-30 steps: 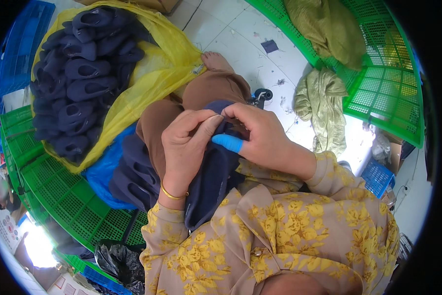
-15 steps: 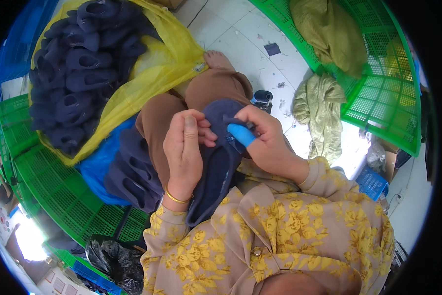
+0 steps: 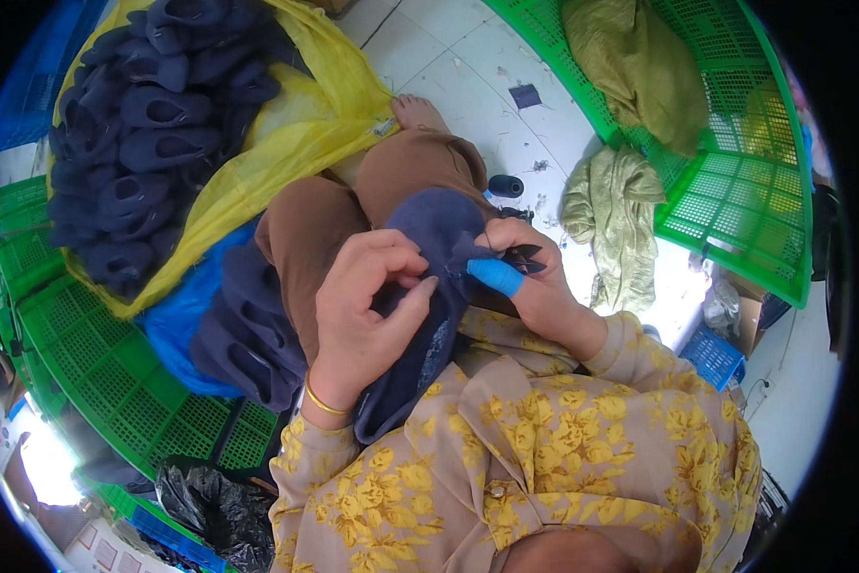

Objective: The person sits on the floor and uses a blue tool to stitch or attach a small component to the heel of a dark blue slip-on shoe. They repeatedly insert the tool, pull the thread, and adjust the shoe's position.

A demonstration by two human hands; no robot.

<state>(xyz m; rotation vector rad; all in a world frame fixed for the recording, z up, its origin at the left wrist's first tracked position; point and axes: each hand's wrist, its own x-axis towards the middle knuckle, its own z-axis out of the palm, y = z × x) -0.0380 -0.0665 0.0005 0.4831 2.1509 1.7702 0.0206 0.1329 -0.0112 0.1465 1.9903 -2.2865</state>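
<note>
A dark navy felt slipper [image 3: 434, 220] lies across my lap, its toe end toward my knees. My right hand [image 3: 534, 277], with blue tape round the thumb, pinches the slipper's edge. Dark pointed blades, like small thread snips [image 3: 523, 256], show between that hand's fingers. My left hand [image 3: 367, 306], with a gold bangle at the wrist, has thumb and index finger bent together at the slipper's opening. Whatever lies between those fingertips is too small to make out.
A yellow sack [image 3: 248, 201] full of navy slippers [image 3: 167, 105] stands at the far left. More slippers [image 3: 248, 325] lie on blue plastic beside my leg. Green baskets [image 3: 114, 363] flank both sides. A thread spool [image 3: 506, 186] and olive cloth [image 3: 613, 220] are to the right.
My left hand's fingers have bent in toward the thumb beside the slipper. The right hand has shifted slightly right, and the dark blades now show more between its fingers.
</note>
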